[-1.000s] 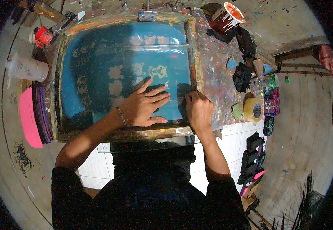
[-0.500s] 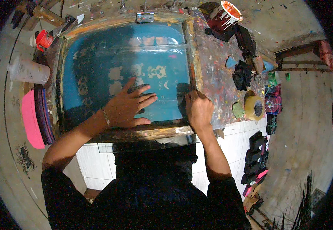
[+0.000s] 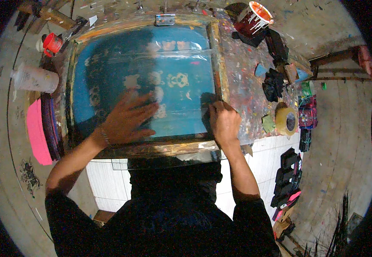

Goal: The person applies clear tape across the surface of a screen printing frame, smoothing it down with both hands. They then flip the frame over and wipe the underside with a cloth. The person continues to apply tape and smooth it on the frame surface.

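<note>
Left hand [image 3: 129,115] spread over the blue mesh [image 3: 194,96], right hand [image 3: 226,122] closed on the wooden frame [image 3: 214,47]

Left of the frame were a translucent container [image 3: 37,79], a stack of flat pieces [image 3: 39,132] with a pink face and, toward its far left corner, a red cup [image 3: 52,43].

The left hand lay inside the frame's outline, near its close bar, palm down with fingers fanned toward the right bar. It had hold of nothing visible; whether it touched the mesh could not be told.

The mesh, marked with pale animal-face shapes, filled the frame. It lay beneath and beyond the left hand, and to the left of the right hand. The frame's longer axis seemed to run left to right, across the person.

The right hand was nearer the frame's right bar: its fingers were curled closed over it, toward the near corner, and appeared to grip it.

Right of the frame, on the paint-spattered surface [image 3: 245,81], were a streaked bucket [image 3: 249,25] by the far corner, crumpled black material [image 3: 273,85] and a roll of tape [image 3: 281,120].
</note>
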A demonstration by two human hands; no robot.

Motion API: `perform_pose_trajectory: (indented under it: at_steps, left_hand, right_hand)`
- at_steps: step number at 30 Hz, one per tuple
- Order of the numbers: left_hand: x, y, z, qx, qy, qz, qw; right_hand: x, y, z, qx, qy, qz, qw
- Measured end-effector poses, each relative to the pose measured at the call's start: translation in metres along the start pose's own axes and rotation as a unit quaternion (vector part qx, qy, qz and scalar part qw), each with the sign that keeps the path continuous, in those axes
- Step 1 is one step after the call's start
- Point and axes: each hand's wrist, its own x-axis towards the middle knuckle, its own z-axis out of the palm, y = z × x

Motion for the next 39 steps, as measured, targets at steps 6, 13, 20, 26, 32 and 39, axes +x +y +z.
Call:
perform_pose_trajectory:
  at_steps: [6, 13, 20, 26, 32, 39]
  left_hand:
    - [0.029, 0.018, 0.023, -0.058, 0.014, 0.000, 0.998]
    - [0.028, 0.017, 0.018, -0.014, 0.022, 0.001, 1.000]
    - [0.044, 0.032, 0.021, -0.084, 0.039, 0.021, 0.995]
    - [0.091, 0.051, 0.048, -0.123, 0.068, 0.059, 0.988]
    - [0.102, 0.056, 0.054, -0.105, 0.063, 0.053, 0.991]
    - [0.124, 0.064, 0.049, -0.112, 0.046, 0.059, 0.991]
  right_hand:
    - [0.001, -0.003, -0.007, 0.015, 0.013, -0.004, 1.000]
    - [0.000, 0.004, 0.001, 0.021, 0.015, -0.013, 1.000]
    - [0.003, -0.002, -0.011, -0.012, -0.033, -0.008, 0.999]
    - [0.016, -0.011, -0.018, -0.049, -0.088, 0.030, 0.994]
    - [0.019, -0.004, -0.016, -0.059, -0.088, 0.019, 0.994]
    - [0.009, 0.015, -0.062, 0.084, 0.015, 0.037, 0.996]
